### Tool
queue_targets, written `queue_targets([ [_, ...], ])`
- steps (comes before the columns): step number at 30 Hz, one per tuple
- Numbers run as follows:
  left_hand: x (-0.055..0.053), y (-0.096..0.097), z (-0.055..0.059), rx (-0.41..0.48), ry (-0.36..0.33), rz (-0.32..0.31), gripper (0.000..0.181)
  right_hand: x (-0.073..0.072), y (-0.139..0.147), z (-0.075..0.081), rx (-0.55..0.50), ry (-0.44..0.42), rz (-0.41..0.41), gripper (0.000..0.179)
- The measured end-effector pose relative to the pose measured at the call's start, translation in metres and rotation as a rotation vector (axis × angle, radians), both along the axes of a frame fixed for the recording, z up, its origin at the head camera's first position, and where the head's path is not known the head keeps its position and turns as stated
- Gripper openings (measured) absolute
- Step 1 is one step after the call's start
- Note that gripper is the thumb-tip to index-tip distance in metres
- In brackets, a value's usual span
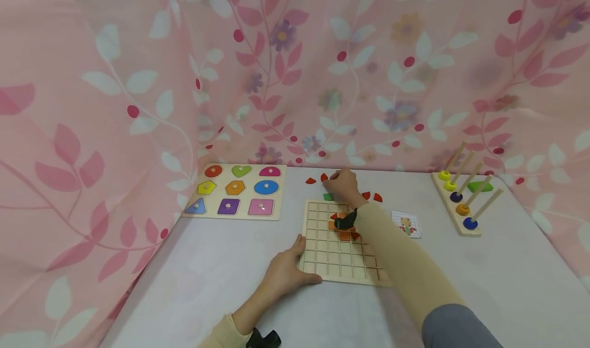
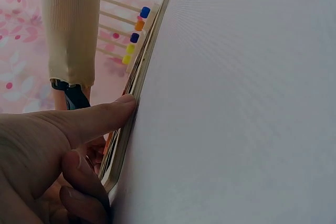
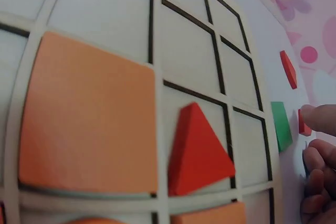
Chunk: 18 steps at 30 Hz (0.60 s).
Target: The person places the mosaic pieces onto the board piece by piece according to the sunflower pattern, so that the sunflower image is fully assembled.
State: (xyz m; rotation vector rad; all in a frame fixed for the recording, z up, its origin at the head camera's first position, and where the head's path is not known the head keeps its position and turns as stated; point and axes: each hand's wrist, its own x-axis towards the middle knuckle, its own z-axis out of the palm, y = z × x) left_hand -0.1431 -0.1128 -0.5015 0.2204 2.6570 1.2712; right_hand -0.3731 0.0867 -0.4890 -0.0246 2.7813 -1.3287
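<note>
My left hand (image 1: 286,271) holds the near left corner of a wooden grid board (image 1: 328,261), fingers along its left side and thumb (image 2: 107,119) along the front edge. Beyond the board, my right hand (image 1: 343,187) has its fingertips at a small red fan-shaped piece (image 3: 303,123). Another red piece (image 1: 311,180) lies just left of it, and a green square piece (image 1: 328,197) sits by the board's far edge. On the grid are an orange square (image 3: 89,119) and a red wedge (image 3: 202,153). My right wrist hides part of the board's pieces.
At the back left lies a shape puzzle board (image 1: 241,204) with knobbed pieces. A picture card (image 1: 406,224) is right of the grid. Farther right stands a peg rack (image 1: 461,217) with coloured beads, a green piece (image 1: 480,187) beside it. Two red pieces (image 1: 378,197) lie behind my right forearm.
</note>
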Motion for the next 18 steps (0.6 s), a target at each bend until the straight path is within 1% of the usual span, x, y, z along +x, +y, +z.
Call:
queue_targets([
  [4,0.001,0.000,0.001,0.000,0.003,0.004,0.111,0.001,-0.005,-0.001,0.027,0.043,-0.023,0.031],
  [11,0.001,0.000,0.003,0.005,0.012,0.000,0.111,0.002,-0.012,-0.005,-0.008,0.056,-0.052,0.030],
  [18,0.001,0.001,0.000,0.005,0.007,-0.002,0.111,0.011,-0.014,-0.001,-0.024,0.080,-0.056,0.031],
])
